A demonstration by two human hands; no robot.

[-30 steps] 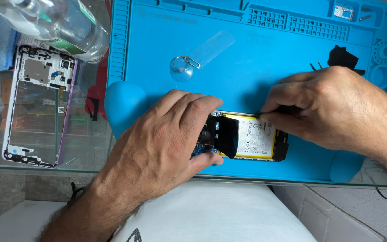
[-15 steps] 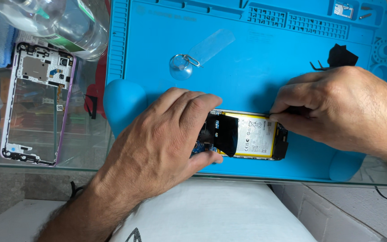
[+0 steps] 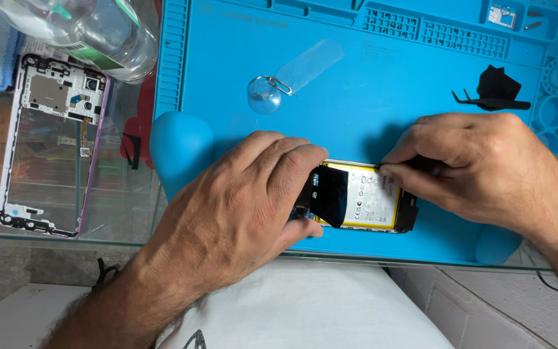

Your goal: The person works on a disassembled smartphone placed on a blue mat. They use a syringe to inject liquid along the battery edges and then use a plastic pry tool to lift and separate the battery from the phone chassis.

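two hands work on one opened phone (image 3: 363,200) lying at the near edge of the blue repair mat (image 3: 382,71). the left hand (image 3: 240,207) clamps its left end; the right hand (image 3: 479,165) pinches at the top rim beside the yellow battery (image 3: 369,197) — prying hard there could puncture or bend it.

opened phone (image 3: 363,200), yellow battery exposed, flat on mat.

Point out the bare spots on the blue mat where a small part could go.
Bare mat lies between the clear tape strip and the black piece. It is crowded around the opened phone, held by left hand and right hand.
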